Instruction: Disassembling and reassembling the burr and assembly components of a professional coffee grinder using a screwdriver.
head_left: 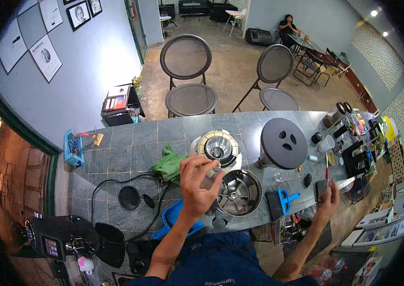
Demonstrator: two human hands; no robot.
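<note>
My left hand (196,190) reaches over the counter. Its thumb and fingertips are pinched together beside a round machine part (217,147) with a cream ring and a metal funnel-like centre. Whatever is in that pinch is too small to name. Just below lies a round metal drum (240,193) with spokes inside. Out to the right, my right hand (327,199) grips a slim red tool (327,174) that points upward, its thin tip pale. A green cloth (169,164) is bunched left of the machine part.
A large black-lidded round container (284,143) stands right of the machine part. A blue hand brush (280,202) and blue dustpan (168,221) lie near the front edge. A black cable (94,195) loops leftward. Jars and cups crowd the right end; chairs (185,57) stand beyond.
</note>
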